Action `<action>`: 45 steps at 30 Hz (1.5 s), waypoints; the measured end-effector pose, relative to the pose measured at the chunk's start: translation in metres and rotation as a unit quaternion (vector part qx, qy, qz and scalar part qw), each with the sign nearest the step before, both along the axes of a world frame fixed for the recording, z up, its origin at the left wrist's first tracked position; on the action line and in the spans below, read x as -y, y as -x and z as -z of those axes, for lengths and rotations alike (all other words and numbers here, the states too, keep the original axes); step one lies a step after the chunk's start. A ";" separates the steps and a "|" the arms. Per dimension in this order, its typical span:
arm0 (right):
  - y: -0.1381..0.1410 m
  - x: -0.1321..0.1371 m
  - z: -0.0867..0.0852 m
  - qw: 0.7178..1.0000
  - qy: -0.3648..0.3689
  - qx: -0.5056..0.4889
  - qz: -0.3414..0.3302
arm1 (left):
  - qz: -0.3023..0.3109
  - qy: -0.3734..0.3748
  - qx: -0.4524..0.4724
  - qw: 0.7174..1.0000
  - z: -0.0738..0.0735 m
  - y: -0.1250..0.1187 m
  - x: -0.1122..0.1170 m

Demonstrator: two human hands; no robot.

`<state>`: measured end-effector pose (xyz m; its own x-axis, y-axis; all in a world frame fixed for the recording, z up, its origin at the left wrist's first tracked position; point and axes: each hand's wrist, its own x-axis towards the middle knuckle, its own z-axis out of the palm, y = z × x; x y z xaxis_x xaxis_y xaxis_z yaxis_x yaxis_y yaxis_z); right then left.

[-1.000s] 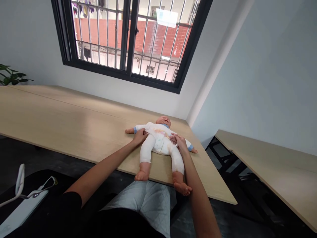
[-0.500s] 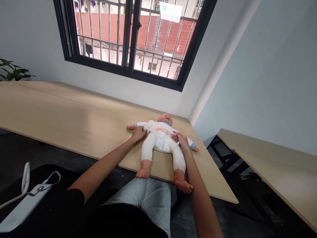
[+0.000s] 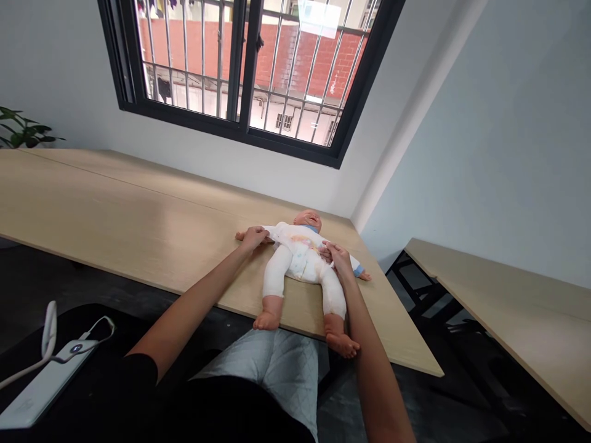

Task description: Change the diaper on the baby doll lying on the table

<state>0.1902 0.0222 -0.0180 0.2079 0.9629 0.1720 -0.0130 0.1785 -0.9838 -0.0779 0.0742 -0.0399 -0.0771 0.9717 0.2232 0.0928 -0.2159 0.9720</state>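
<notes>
Left hand [image 3: 253, 239] is pinching the white sleeve [image 3: 279, 232] of the doll [image 3: 302, 264], with its fingers closing on the cloth near the doll's wrist. Compared with the earlier frames, this hand is sitting further along the arm, toward the doll's small hand [image 3: 239, 235], and the blue cuff is not showing now; it is not possible to tell if the fingers are only covering it. Right hand [image 3: 338, 258] is staying on the other side of the doll's waist, almost at the same place, with its fingers [image 3: 325, 252] pressed together against the white suit [image 3: 302, 249]. Whether they are pinching the cloth, I cannot tell. The doll is lying on its back on the wooden table [image 3: 138, 197], head pointing toward the window [image 3: 235, 74] and feet [image 3: 342, 346] reaching the table's near edge. Beside the person's lap, a white phone [image 3: 48, 387] is lying with a cable.
</notes>
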 end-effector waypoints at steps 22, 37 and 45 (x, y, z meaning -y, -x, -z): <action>0.082 -0.006 -0.016 0.773 -0.090 0.618 -0.114 | 0.076 -0.081 0.156 0.982 -0.029 -0.005 0.016; 0.069 -0.019 -0.003 0.950 -0.128 0.279 -0.060 | 0.166 -0.141 0.026 0.976 -0.013 -0.030 0.021; 0.062 -0.018 -0.001 0.966 -0.164 0.158 -0.124 | 0.136 -0.169 -0.053 0.975 -0.003 -0.029 0.013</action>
<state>0.1281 0.0400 -0.0174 -0.1341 0.8589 0.4942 0.1957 0.5118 -0.8365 -0.0486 0.0611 -0.0369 0.2147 0.8228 0.5263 0.0836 -0.5523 0.8294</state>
